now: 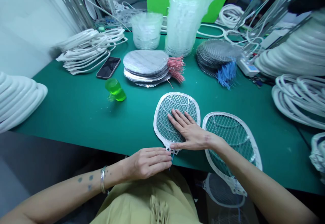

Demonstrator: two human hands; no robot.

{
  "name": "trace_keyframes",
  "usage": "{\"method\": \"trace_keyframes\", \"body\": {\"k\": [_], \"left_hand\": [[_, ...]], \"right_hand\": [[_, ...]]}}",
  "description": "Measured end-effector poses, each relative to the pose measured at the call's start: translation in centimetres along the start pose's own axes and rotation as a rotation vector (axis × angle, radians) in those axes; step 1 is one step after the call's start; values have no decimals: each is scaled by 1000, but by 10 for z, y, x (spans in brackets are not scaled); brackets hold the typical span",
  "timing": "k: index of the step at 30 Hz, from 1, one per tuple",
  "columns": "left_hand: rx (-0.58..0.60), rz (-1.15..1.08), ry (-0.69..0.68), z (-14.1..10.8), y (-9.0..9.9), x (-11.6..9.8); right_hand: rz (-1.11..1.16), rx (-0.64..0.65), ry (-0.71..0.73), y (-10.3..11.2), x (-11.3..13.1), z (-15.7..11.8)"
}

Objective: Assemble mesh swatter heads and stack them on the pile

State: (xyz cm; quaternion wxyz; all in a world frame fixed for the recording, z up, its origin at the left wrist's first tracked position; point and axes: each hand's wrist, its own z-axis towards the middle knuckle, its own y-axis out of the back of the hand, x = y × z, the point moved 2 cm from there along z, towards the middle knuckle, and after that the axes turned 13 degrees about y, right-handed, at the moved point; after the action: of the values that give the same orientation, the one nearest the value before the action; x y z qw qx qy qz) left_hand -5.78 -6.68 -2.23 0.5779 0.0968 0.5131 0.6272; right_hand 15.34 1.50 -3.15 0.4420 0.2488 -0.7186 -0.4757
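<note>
A white-framed electric swatter head with metal mesh (176, 114) lies flat on the green mat (76, 115), its neck toward me. My right hand (190, 132) rests flat on this mesh, fingers spread, and hides its lower middle. My left hand (148, 163) sits at the swatter's neck, its fingertips closed around a short blue wire (172, 159) that runs down past the mat's front edge. Another swatter head (230, 136) lies just right of the first, partly under my right forearm. A third swatter (220, 192) shows below the mat's edge.
Stacks of round mesh panels with pink wires (146, 66) and blue wires (215, 60) sit behind the hands. Further off are a phone (108, 67), a green translucent cup (115, 89), clear plastic stacks (184, 21), white frames (88, 49) and a power strip (247, 67).
</note>
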Motion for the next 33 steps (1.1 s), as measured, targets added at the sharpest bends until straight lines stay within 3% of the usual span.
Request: {"method": "trace_keyframes", "body": {"k": [8, 18, 26, 33], "left_hand": [[63, 89, -3, 2, -11, -1], [80, 102, 54, 12, -14, -2], [-152, -7, 375, 9, -23, -11], [-93, 112, 151, 6, -25, -11]], "right_hand": [[-7, 57, -45, 2, 2, 1], [-110, -34, -49, -11, 0, 1], [-128, -59, -53, -13, 1, 2], [-131, -60, -71, -12, 2, 2]]}}
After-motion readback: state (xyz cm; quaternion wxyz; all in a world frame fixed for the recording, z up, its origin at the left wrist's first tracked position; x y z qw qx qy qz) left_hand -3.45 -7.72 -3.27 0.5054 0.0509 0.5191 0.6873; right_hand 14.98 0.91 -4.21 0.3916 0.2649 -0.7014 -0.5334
